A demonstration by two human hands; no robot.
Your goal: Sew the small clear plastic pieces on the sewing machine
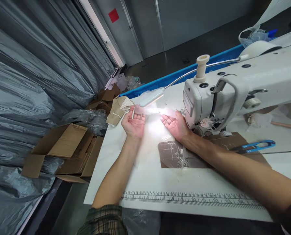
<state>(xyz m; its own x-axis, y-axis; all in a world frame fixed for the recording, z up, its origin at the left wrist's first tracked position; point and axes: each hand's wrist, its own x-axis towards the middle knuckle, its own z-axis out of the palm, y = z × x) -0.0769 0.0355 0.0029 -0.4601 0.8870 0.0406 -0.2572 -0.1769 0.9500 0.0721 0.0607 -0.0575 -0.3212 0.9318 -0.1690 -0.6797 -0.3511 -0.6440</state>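
I judge the work barely begun: my left hand [133, 123] and right hand [175, 125], fingers open and palms up, stretch a clear strip [147, 111] under the lamp [151, 97], left of the sewing machine [233, 88], nothing stitched.

A white tabletop [145, 176] carries a sewing machine [233, 94], with a printed ruler [191, 198] along its near edge. Blue snips [256, 146] lie on a brown patch [204, 151], and a tied fabric bundle [117, 111] rests at the far left corner.
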